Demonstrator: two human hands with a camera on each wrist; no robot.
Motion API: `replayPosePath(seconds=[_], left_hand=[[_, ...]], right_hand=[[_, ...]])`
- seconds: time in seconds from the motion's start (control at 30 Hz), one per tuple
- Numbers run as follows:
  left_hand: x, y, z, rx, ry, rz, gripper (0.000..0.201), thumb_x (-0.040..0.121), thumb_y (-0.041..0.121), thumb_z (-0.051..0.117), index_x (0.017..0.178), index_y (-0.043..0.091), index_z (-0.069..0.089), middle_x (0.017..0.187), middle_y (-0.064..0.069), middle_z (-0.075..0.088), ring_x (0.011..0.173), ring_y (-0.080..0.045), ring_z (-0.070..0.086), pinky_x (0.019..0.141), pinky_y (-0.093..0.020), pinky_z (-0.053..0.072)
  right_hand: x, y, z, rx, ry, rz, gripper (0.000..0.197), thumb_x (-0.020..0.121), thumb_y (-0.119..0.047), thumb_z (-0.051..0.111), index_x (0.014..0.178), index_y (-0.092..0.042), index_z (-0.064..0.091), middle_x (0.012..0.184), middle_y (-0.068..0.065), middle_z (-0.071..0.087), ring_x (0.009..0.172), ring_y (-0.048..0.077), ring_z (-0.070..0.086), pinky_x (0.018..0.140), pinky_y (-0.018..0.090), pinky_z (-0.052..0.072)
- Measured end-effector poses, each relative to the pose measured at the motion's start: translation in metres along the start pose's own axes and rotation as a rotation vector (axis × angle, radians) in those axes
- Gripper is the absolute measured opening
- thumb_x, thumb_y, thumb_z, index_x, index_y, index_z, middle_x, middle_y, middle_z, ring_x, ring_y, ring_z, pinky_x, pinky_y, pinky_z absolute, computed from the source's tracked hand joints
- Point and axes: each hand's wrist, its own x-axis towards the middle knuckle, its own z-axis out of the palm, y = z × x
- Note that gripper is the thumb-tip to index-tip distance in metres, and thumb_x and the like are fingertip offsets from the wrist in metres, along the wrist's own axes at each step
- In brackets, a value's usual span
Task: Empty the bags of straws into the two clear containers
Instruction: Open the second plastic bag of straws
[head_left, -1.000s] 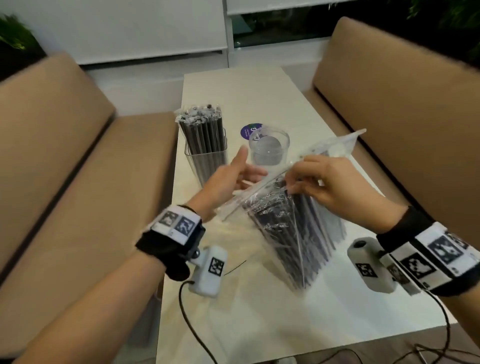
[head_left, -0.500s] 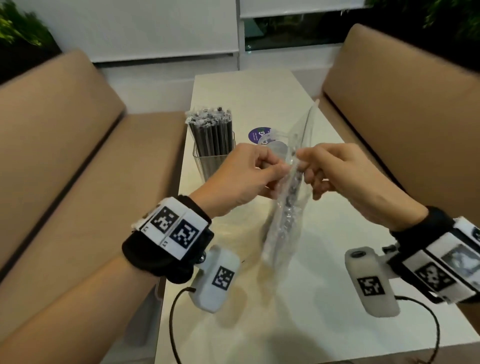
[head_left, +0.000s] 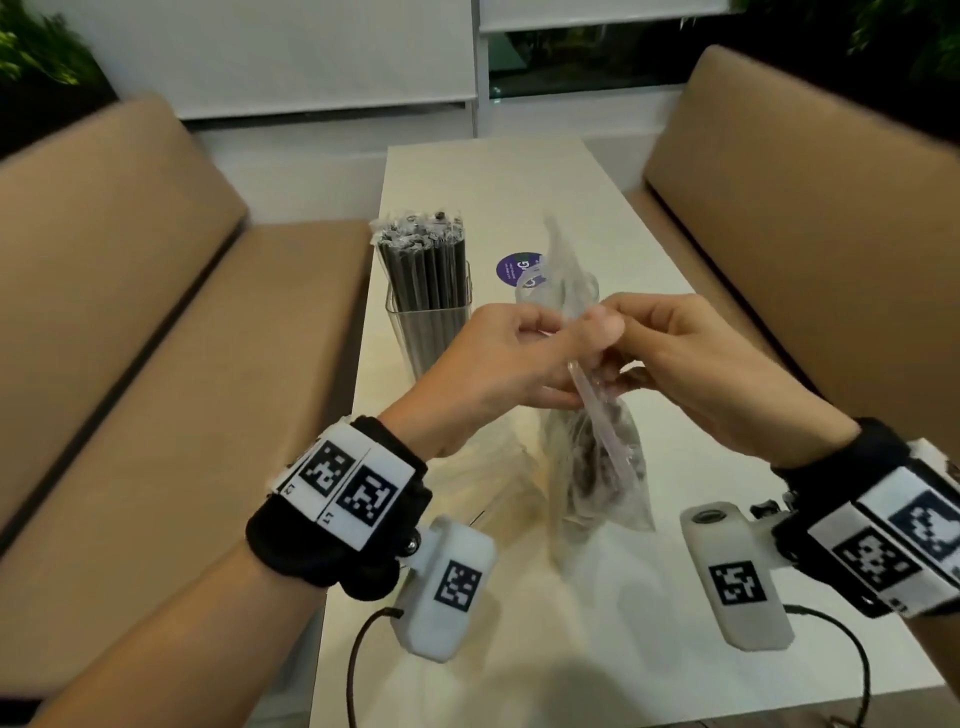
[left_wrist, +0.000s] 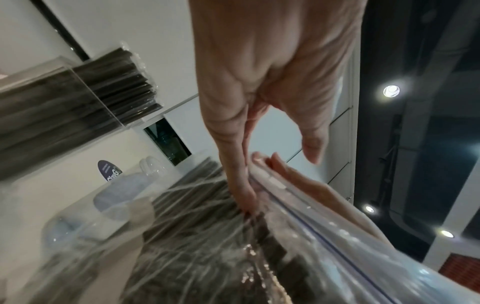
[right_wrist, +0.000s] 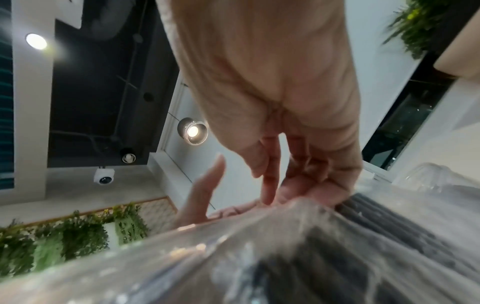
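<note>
A second ago the clear zip-top plastic bag of dark straws (head_left: 597, 457) leaned broad-side to the head view with only the right hand (head_left: 691, 364) at its top edge. Now it stands edge-on and upright, its bottom on the table, and both hands meet at its mouth. The left hand (head_left: 498, 364) has come across to join the pinch. In the left wrist view its fingers (left_wrist: 239, 185) press one wall of the bag just beside the blue-lined zip strip; the right hand's fingers (right_wrist: 270, 185) are curled against the other wall. Each hand thus holds a lip of the bag, closed narrow on the plastic. Probably the seal is about to be pulled apart, so this bag is not yet emptied.

Beyond the fingers and to their left stands the square clear container already packed with wrapped dark straws (head_left: 428, 291). Directly behind the fingers, partly hidden by the bag, sits the round clear container (left_wrist: 122, 195), which looks empty. A round purple sticker (head_left: 514, 268) lies on the table past it.

The table (head_left: 519, 182) is long, pale and glossy, running away from the person between two tan upholstered benches (head_left: 130, 312). White roller blinds cover the windows at its far end, and green plants show in the upper corners.
</note>
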Motion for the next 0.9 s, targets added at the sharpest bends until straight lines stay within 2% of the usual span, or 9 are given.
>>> replayPosePath(seconds=[0.07, 0.13, 0.23, 0.4, 0.57, 0.63, 0.7, 0.77, 0.9], left_hand=[[-0.003, -0.002, -0.002, 0.054, -0.022, 0.012, 0.026, 0.086, 0.013, 0.071, 0.105, -0.002, 0.064, 0.088, -0.015, 0.075, 0.079, -0.022, 0.075, 0.078, -0.035, 0.062], [-0.002, -0.003, -0.007, 0.099, 0.014, 0.022, 0.012, 0.086, 0.001, 0.068, 0.098, -0.002, 0.067, 0.086, -0.019, 0.074, 0.073, -0.017, 0.073, 0.071, -0.028, 0.062], [0.001, 0.000, -0.016, 0.187, 0.054, -0.001, 0.015, 0.082, 0.001, 0.073, 0.095, -0.006, 0.071, 0.079, -0.016, 0.071, 0.057, -0.006, 0.064, 0.054, -0.013, 0.053], [0.000, 0.000, -0.014, 0.218, 0.048, 0.019, 0.009, 0.075, 0.002, 0.079, 0.079, 0.001, 0.071, 0.059, -0.004, 0.064, 0.047, -0.002, 0.056, 0.048, -0.011, 0.047], [0.000, -0.012, -0.008, 0.115, 0.015, -0.045, 0.019, 0.071, -0.001, 0.081, 0.068, 0.007, 0.063, 0.047, 0.003, 0.055, 0.042, -0.001, 0.049, 0.044, -0.011, 0.041], [-0.003, -0.015, -0.009, 0.095, -0.042, -0.068, 0.016, 0.074, 0.006, 0.080, 0.073, 0.008, 0.064, 0.057, -0.001, 0.059, 0.049, -0.002, 0.054, 0.048, -0.012, 0.046], [-0.005, -0.015, -0.010, 0.073, -0.101, -0.078, 0.013, 0.078, 0.009, 0.077, 0.077, 0.010, 0.065, 0.078, -0.011, 0.062, 0.062, -0.006, 0.061, 0.057, -0.015, 0.054], [-0.006, -0.015, -0.011, 0.058, -0.133, -0.072, 0.011, 0.082, 0.010, 0.074, 0.078, 0.010, 0.063, 0.089, -0.014, 0.060, 0.063, -0.006, 0.063, 0.057, -0.015, 0.054], [-0.008, -0.014, -0.013, 0.047, -0.186, -0.072, 0.010, 0.086, 0.009, 0.069, 0.082, 0.007, 0.060, 0.083, -0.007, 0.058, 0.056, -0.001, 0.061, 0.053, -0.013, 0.050]], right_hand=[[-0.002, 0.002, 0.001, -0.007, -0.044, 0.022, 0.029, 0.100, -0.018, 0.047, 0.090, -0.005, 0.071, 0.077, 0.012, 0.067, 0.065, 0.013, 0.058, 0.063, 0.023, 0.051], [-0.003, 0.002, 0.001, 0.051, -0.021, 0.058, 0.024, 0.099, -0.010, 0.047, 0.096, 0.001, 0.068, 0.074, 0.009, 0.063, 0.061, 0.011, 0.057, 0.061, 0.022, 0.054], [-0.003, 0.002, 0.003, 0.082, 0.058, 0.106, 0.011, 0.095, -0.008, 0.055, 0.090, -0.002, 0.062, 0.072, 0.008, 0.057, 0.053, 0.010, 0.054, 0.059, 0.027, 0.057], [-0.008, 0.004, 0.018, 0.074, 0.064, 0.156, 0.023, 0.088, -0.028, 0.066, 0.086, -0.006, 0.059, 0.076, 0.013, 0.063, 0.063, 0.020, 0.061, 0.064, 0.033, 0.058], [-0.012, 0.006, 0.022, 0.155, 0.125, 0.145, 0.015, 0.087, -0.014, 0.067, 0.081, -0.005, 0.058, 0.074, 0.015, 0.065, 0.064, 0.022, 0.066, 0.058, 0.028, 0.055], [-0.017, 0.006, 0.021, 0.225, 0.110, 0.172, 0.015, 0.086, -0.008, 0.066, 0.074, -0.007, 0.059, 0.072, 0.015, 0.066, 0.063, 0.023, 0.067, 0.059, 0.028, 0.054], [-0.020, 0.006, 0.021, 0.249, 0.110, 0.179, 0.016, 0.084, -0.003, 0.065, 0.069, -0.007, 0.060, 0.070, 0.015, 0.066, 0.061, 0.023, 0.066, 0.056, 0.026, 0.054], [-0.021, 0.006, 0.021, 0.240, 0.117, 0.177, 0.019, 0.083, 0.002, 0.061, 0.066, -0.006, 0.062, 0.066, 0.013, 0.066, 0.057, 0.021, 0.064, 0.053, 0.025, 0.054], [-0.022, 0.007, 0.020, 0.222, 0.109, 0.185, 0.023, 0.082, 0.009, 0.049, 0.066, 0.000, 0.063, 0.063, 0.015, 0.063, 0.058, 0.024, 0.062, 0.055, 0.027, 0.057]])
